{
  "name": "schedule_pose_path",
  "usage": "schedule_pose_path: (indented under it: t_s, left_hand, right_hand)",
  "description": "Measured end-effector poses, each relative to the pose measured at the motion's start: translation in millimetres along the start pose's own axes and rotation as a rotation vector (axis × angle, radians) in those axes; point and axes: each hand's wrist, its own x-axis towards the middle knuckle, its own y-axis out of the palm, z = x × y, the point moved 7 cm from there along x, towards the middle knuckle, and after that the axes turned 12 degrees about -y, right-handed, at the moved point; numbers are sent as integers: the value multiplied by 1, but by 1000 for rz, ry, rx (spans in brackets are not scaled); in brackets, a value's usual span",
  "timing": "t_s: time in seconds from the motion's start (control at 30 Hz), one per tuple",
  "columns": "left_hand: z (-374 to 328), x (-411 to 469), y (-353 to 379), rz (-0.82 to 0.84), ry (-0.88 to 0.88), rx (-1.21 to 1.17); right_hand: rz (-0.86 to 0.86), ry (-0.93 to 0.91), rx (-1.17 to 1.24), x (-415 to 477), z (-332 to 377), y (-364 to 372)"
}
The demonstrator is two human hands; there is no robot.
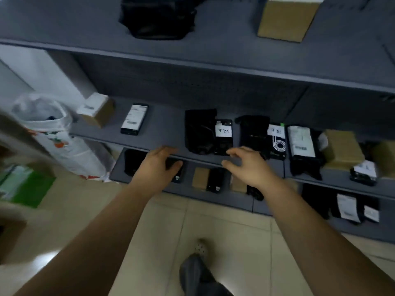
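Grey shelves (162,124) carry black packets and small boxes. We judge this to be the reach: our left hand (158,165) and right hand (245,165) hover at the middle shelf's front edge, each grip loose and empty. The labelled black packet (222,143) lies just beyond the right fingertips, so next we must close on it.
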Motion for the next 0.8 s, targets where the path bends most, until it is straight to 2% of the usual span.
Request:
schedule_pose_path:
  t_s: [0.17, 0.27, 0.5, 0.6, 0.7, 0.8]
  left_hand:
    - [25, 87, 48, 114, -76, 44]
    - [40, 131, 71, 139, -100, 77]
    - [59, 210, 127, 298, -143, 103]
    - [68, 237, 147, 316, -177, 126]
    - [81, 251, 160, 321, -191, 89]
    - [95, 252, 152, 288, -176, 0]
  right_hand:
    - [-8, 116, 31, 67, -50, 36]
    - [-42, 123, 29, 109, -62, 53]
    - [19, 156, -181, 187, -74, 88]
    - [42, 202, -223, 203, -78, 106]
    - [-24, 253, -232, 207, -75, 118]
    - [-138, 290, -138, 207, -68, 130]
